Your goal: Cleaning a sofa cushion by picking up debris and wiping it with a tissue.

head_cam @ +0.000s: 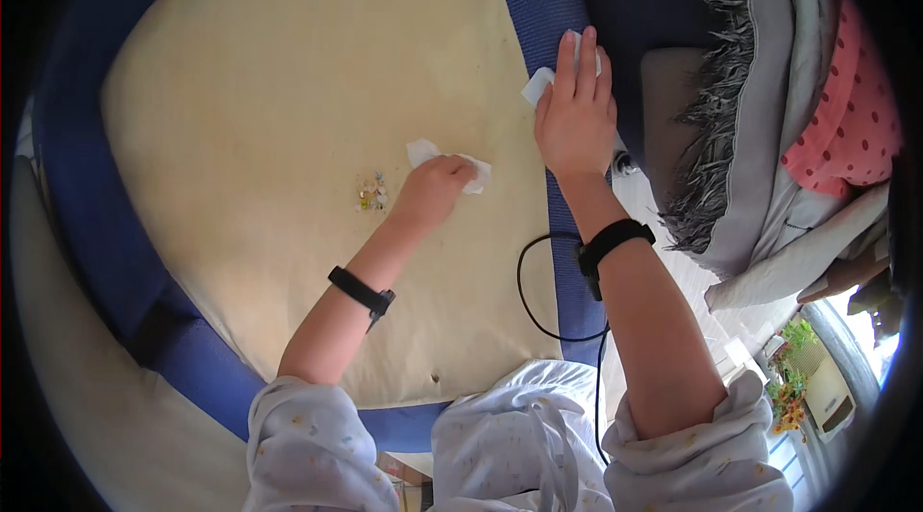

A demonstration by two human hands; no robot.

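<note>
My left hand [431, 195] pinches a crumpled white tissue [422, 151] against a beige padded surface [288, 79], fingers bent over it. Just left of that hand is a cluster of small coloured bits [371, 192]; whether they are loose or printed is unclear. My right hand [578, 115] lies with fingers stretched out over another white tissue [537, 86], on the ribbed blue fabric border [537, 0] at the right. The fingers hide part of this tissue.
A black cable [520, 281] loops over the right border below my right forearm. Beyond that edge hang a grey fringed blanket [764, 101] and pink dotted fabric [851, 108]. A small dark spot [435, 378] marks the near beige edge. Potted plants [789, 375] stand lower right.
</note>
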